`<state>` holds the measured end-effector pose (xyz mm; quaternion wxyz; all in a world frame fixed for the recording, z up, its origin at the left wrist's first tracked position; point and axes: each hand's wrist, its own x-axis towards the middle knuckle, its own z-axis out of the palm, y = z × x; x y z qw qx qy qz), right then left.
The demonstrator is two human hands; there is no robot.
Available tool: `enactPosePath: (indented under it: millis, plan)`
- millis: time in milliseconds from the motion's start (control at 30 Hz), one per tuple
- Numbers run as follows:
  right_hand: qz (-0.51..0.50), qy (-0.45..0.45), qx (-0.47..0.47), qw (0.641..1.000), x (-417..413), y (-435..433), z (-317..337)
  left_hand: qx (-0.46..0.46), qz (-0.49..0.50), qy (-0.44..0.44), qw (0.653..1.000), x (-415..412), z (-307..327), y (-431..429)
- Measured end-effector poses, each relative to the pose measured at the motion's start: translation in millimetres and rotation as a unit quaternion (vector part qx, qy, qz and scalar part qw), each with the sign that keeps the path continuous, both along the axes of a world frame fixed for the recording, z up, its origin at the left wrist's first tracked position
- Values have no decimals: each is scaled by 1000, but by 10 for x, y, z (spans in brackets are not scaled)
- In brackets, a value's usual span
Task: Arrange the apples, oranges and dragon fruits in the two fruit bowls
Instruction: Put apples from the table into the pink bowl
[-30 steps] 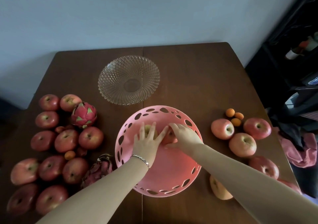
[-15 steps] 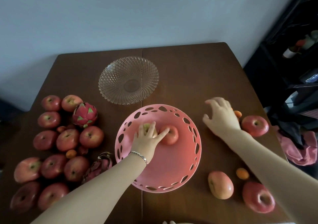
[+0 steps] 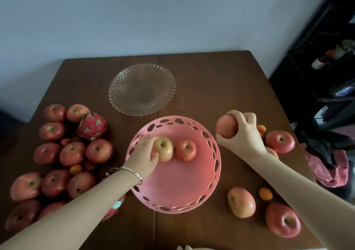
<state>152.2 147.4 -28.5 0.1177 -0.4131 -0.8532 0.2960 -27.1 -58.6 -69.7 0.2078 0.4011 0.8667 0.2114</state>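
- At the middle of the table (image 3: 211,84), toward its near edge, stands the pink bowl (image 3: 172,184). Two apples lie in it: a yellow-green apple (image 3: 165,149) and, just beside it on the right, a red apple (image 3: 185,150).
- Our left hand (image 3: 143,154) lies against the left side of the yellow-green apple, with the thumb touching it. The fingers are blurred, so we cannot tell whether they grip the fruit or lie loose.
- Our right hand (image 3: 245,135) is clamped on a pale apple (image 3: 225,127), fingers curled over its top. We hold it just outside the pink bowl's right rim, above the table.
- Toward the far edge, behind the pink bowl, stands the glass bowl (image 3: 124,88).
- Along the left edge we see a heap of red apples (image 3: 72,153), with a dragon fruit (image 3: 92,123) at its far end. A second dragon fruit (image 3: 113,209) is partly hidden under our left forearm.
- Near the right edge lie more apples and a small orange (image 3: 265,193).
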Motion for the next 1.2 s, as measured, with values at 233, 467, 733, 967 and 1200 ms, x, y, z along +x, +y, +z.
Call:
enactPosePath:
  millis: [233,467,733,967,1200]
  plan:
    - [192,-172,-152,954,-440,-992,-143,76,84,-99,989,131,236,-179]
    - [73,-149,-254,953,-657,-1420,-563,-93,43,-145,984,341,116,-361]
    - [210,-176,-261,926,-429,-1223,-346,-224,38,-24,973,445,-59,-168]
    - [120,-167,-85,975,381,-453,-9,-259,8,75,963,553,-113,-134]
    - [293,-446,-31,845,837,-585,-507,-226,3,90,970,541,-152,-228]
